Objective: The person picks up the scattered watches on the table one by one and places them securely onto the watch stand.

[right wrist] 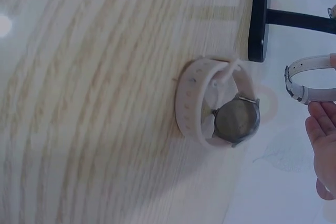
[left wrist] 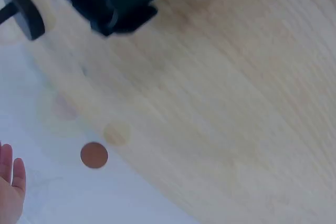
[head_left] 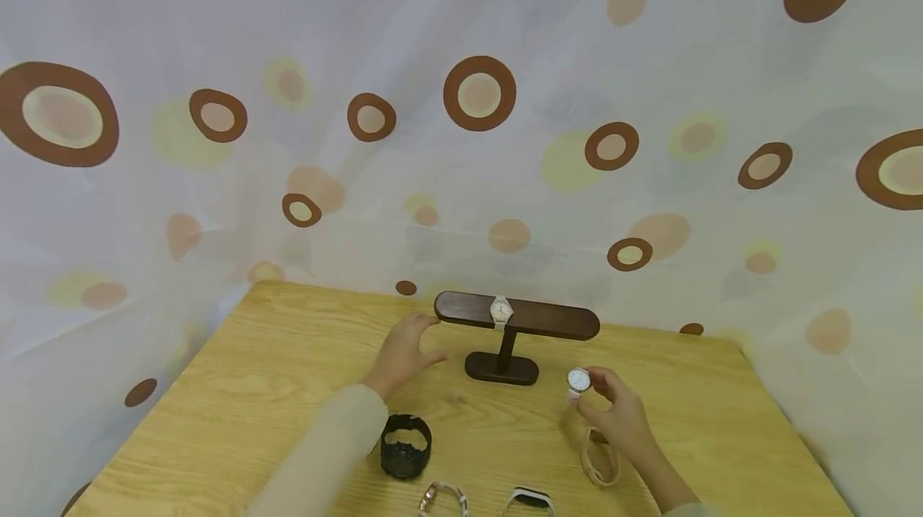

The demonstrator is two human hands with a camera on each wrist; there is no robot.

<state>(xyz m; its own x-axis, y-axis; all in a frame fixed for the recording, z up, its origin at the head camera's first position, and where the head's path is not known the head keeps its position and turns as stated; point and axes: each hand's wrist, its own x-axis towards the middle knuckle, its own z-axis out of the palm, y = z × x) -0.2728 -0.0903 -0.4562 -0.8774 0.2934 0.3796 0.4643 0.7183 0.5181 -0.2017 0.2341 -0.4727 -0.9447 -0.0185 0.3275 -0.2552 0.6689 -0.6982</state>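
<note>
Plain sleeves (head_left: 324,449) are worn — pale cream, the left long.

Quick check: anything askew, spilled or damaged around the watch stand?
Nothing stands out: the watch stand is upright, one watch sits on its bar, and the right hand holds a white-strapped watch. I see no spill or breakage.

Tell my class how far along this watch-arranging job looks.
Apparently done: one watch sits on the stand. In hand: the right fingers grip a white-strapped watch above the table; the left fingers, near the stand, hold nothing. Probably left: the black watch, the beige watch, a pinkish band and a black-and-white band, all off the stand.
</note>
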